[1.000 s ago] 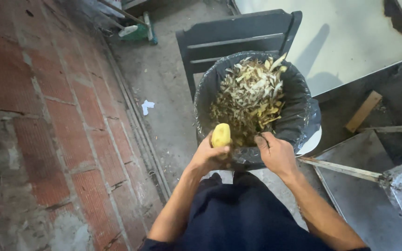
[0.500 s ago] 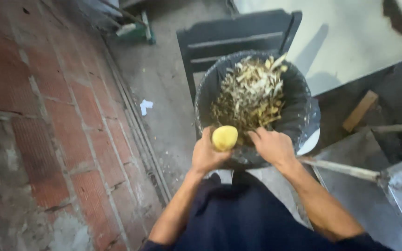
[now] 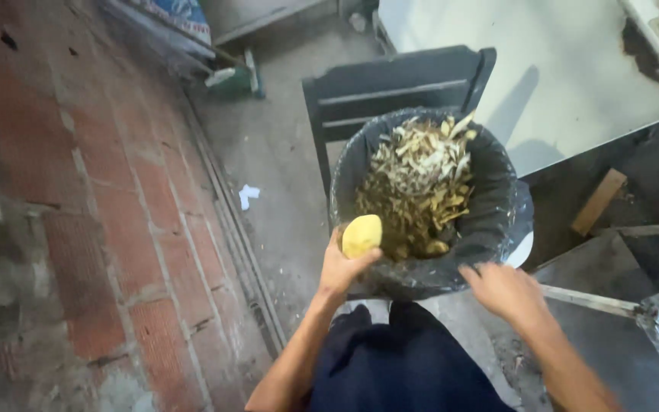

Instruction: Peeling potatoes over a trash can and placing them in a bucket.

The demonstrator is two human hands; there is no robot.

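Left hand (image 3: 339, 268): fingers curled around a peeled yellow potato (image 3: 361, 235), gripping it from below and behind, so that the potato stands up above the fingertips at the near-left rim of the bin (image 3: 497, 221). Left forearm runs up from the lower middle of the view, wrist bent slightly toward the bin.

Right hand (image 3: 502, 290): fingers spread and relaxed, palm down, holding nothing that can be seen; the hand is motion-blurred, so a small item under the palm cannot be ruled out. It hovers at the near-right rim of the bin, apparently just clear of the liner. Right forearm enters from the lower right corner.

Bin: round, lined with a black plastic bag, filled with pale and brownish peelings (image 3: 421, 187). It stands in front of the person's dark-clothed lap (image 3: 406, 366), between the two hands.

Surroundings: a dark slatted chair (image 3: 390, 88) directly behind the bin; a red brick wall (image 3: 78, 214) along the left; a scrap of white paper (image 3: 248, 194) on the concrete floor; a wooden block (image 3: 599, 201) and grey metal sheets (image 3: 612, 267) at the right.
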